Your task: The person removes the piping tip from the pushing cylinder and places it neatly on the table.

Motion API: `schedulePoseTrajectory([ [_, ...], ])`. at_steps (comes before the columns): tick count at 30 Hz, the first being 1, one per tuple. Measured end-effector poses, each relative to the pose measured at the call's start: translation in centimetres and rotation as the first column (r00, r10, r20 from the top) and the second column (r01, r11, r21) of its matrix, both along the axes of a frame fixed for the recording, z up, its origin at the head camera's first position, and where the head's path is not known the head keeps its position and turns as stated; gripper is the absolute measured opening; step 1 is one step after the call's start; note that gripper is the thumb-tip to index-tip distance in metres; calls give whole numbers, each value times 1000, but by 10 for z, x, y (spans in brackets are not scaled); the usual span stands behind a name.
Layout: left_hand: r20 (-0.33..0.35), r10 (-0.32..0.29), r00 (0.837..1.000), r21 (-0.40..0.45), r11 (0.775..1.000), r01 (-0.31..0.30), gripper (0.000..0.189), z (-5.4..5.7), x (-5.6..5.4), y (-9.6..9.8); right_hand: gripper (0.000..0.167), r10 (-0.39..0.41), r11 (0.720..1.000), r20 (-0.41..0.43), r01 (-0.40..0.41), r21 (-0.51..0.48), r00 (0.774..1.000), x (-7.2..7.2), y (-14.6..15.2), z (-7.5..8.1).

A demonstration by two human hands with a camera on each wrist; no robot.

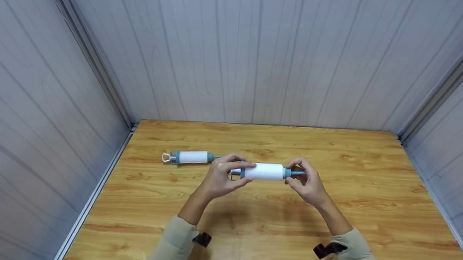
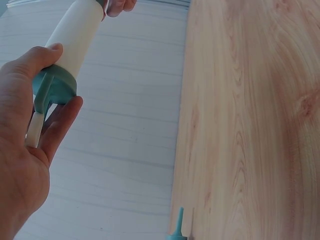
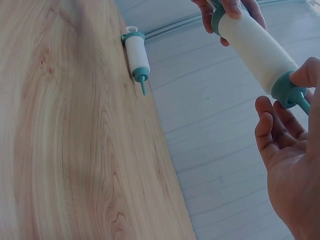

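Both hands hold a large syringe-like dispenser [image 1: 264, 171] with a white barrel, a teal cap at each end and a thin teal nozzle. It lies level above the table, nozzle to the right. My left hand [image 1: 222, 176] grips its handle end, thumb on the barrel and fingers around the teal collar [image 2: 60, 85]; the palm partly hides the white handle. At the other end, my right hand [image 1: 307, 182] pinches the teal nozzle cap [image 3: 287, 90] between thumb and fingers. A second, matching dispenser [image 1: 193, 157] lies on the table behind the left hand, its nozzle tip hidden in the head view.
The wood-grain table [image 1: 336, 149] meets a pale panelled wall [image 1: 261, 58] at the back, with similar walls on the left and right. Black bands [image 1: 202, 239] sit on both sleeved wrists.
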State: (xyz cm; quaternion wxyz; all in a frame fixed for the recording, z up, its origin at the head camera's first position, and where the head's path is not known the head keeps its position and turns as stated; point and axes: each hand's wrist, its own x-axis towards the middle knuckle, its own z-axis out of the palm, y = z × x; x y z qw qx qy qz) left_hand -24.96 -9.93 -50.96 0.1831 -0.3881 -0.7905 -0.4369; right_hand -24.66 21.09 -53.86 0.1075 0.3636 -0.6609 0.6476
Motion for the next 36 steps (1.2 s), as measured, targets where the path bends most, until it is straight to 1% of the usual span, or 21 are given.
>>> schedulePoseTrajectory([
  [8,-8,9,1000,3,1000,-9,34,-2,0,0,31,-20,1000,-37,19,-9,999,-1,1,-1],
  [13,-7,8,1000,12,1000,-8,35,-1,1,0,31,-41,999,-34,40,-14,999,-1,1,-1],
  [18,14,7,1000,13,1000,-7,35,-1,3,-1,32,-53,999,-29,53,-13,998,-1,2,0],
  [21,22,7,1000,11,1000,-7,35,-1,2,-1,32,-52,999,-32,51,-12,998,-1,2,0],
  [25,9,15,1000,9,1000,-15,35,-1,2,-1,32,-50,999,-38,50,-14,998,-1,4,-1],
  [32,28,10,1000,-5,1000,-10,35,0,1,-3,32,-23,999,-58,21,-39,998,-3,8,-1],
  [36,16,19,1000,-6,1000,-19,35,-2,1,-5,32,-27,998,-56,24,-51,998,-3,10,-1],
])
